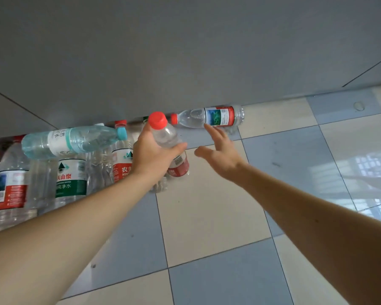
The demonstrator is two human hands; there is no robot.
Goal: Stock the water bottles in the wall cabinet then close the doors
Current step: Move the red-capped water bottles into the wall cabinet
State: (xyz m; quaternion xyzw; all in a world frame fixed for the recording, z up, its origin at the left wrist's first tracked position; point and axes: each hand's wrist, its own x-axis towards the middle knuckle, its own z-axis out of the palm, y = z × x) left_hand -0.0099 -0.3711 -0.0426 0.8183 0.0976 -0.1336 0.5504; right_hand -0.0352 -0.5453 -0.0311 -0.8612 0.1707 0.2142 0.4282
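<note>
The left hand [151, 155] is in the middle of the frame. Its fingers and thumb wrap around a clear bottle with a red cap [163, 133], and the cap points up. The right hand [218, 150] is just to the right of it. Its fingers [213, 130] are spread apart and hold nothing. One fingertip is very close to a bottle lying on its side [209, 117] on the tiled floor [207, 216], next to the gray wall [185, 51]. At the left of the frame stand many more bottles [70, 175] in a group. A bottle with a blue cap [75, 140] lies across the top of them.
</note>
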